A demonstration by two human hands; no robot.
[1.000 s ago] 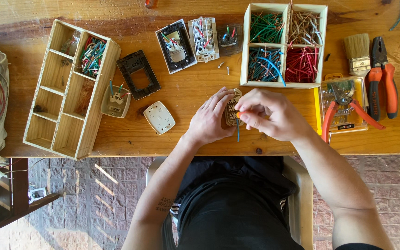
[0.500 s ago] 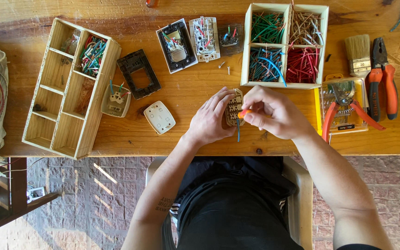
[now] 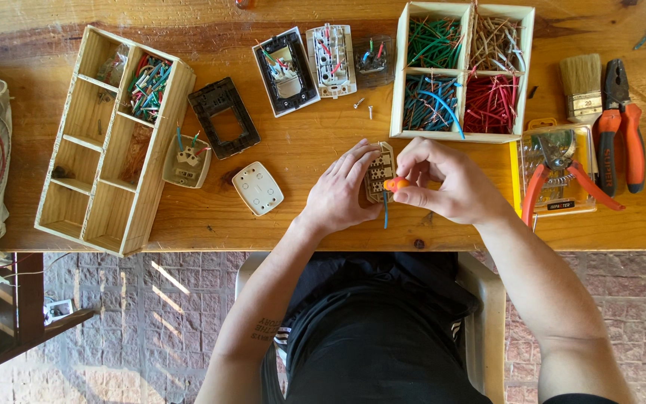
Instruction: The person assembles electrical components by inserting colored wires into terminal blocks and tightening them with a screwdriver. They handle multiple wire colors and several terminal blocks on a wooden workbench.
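Observation:
My left hand (image 3: 344, 193) grips a beige switch module (image 3: 380, 170) against the wooden table (image 3: 315, 150), back side up, with a blue wire (image 3: 385, 211) hanging from it. My right hand (image 3: 446, 183) pinches a small orange-handled screwdriver (image 3: 396, 183) and presses its tip onto the module. Both hands meet near the table's front edge, just below the four-part wire box (image 3: 463, 71).
A long wooden divider tray (image 3: 110, 142) lies at left beside a black frame (image 3: 223, 118), a socket insert (image 3: 186, 159) and a white cover (image 3: 258, 188). Opened switch units (image 3: 308, 63) sit at the back. Brush (image 3: 582, 86), pliers (image 3: 622, 127) and cutters (image 3: 558, 173) lie at right.
The right hand has shifted slightly and now shows the orange screwdriver handle against the module. The left hand keeps the module in the same spot.

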